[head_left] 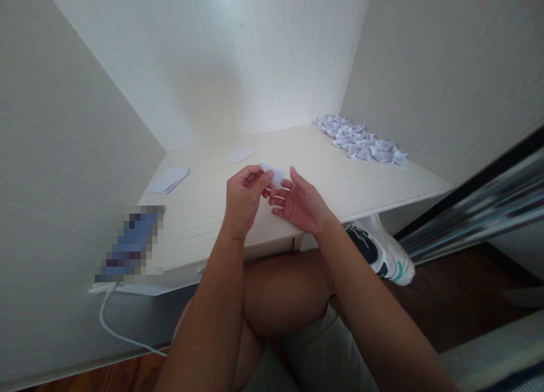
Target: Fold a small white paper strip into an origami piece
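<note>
A small piece of white paper (275,172) is pinched between the thumb and fingers of my left hand (247,192), above the front part of the white desk. Beside it, my right hand (301,205) has its palm turned up and its fingers apart; the fingertips come close to the paper's lower edge, and I cannot tell whether they touch it. Behind my left hand a single paper slip (241,156) lies flat on the desk. Further left rests a short stack of white paper (170,180).
Many folded paper pieces (361,140) are heaped along the desk's (204,222) right back side. A blurred-out device (134,242) with a white cable (102,312) lies at the left edge. Walls enclose the desk on three sides. A sneaker (382,253) shows below the front edge.
</note>
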The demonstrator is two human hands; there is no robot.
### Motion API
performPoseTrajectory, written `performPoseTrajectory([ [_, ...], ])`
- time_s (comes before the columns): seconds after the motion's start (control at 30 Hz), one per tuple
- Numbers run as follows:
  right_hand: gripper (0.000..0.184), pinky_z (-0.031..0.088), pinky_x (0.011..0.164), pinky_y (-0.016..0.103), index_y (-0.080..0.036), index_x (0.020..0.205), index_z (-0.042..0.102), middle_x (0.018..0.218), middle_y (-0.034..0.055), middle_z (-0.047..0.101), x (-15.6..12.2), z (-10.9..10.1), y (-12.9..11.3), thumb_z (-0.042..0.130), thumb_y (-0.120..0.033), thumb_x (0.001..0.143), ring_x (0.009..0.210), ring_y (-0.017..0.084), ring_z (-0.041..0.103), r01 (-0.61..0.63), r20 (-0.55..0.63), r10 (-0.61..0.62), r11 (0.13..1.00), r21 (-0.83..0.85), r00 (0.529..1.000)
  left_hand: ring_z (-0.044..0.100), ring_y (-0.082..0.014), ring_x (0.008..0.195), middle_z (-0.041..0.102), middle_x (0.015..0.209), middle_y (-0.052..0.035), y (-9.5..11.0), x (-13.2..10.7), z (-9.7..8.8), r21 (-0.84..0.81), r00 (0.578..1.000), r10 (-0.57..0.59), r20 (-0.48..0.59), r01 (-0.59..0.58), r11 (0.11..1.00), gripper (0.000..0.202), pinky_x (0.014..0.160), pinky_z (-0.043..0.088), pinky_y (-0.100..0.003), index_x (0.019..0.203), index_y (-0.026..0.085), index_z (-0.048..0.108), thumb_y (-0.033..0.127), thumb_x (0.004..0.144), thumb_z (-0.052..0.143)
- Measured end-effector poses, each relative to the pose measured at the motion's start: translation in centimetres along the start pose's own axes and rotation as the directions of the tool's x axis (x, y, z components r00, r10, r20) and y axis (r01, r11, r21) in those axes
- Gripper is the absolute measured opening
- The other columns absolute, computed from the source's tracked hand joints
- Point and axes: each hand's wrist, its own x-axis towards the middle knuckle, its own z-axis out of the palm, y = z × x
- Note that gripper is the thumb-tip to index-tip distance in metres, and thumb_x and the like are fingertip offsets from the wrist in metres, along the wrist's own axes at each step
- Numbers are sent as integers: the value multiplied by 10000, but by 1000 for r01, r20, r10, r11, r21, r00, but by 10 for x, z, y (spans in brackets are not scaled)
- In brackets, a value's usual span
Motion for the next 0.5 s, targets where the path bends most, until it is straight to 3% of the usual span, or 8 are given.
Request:
performPoseTrajectory([
  [0.07,540,511,670,274,-220,887,685,890,29,734,1,2,4,902,-689,732,781,168,671,108,-49,-111,992,-64,993,610,-106,580,698,651,18,-2,1,0,-4,1000,-1,-24,1,1000,256,547,450,-245,753,195,706,336,697,912],
  [0.2,428,458,668,245,-211,849,698,869,11,739,1,5,14,955,-534,734,769,132,659,281,-101,-309,932,-227,946,607,-95,561,712,678,1,-5,-1,0,3,999,-29,-44,29,1000,219,545,470,-241,748,166,724,289,689,894],
  [0.5,282,422,611,261,-208,778,718,750,-14,697,3,3,19,884,-435,795,636,108,588,411,-129,-483,835,-366,866,649,-97,574,699,735,3,2,1,0,-76,993,-90,-77,84,994,248,522,481,-220,811,173,737,361,735,879],
])
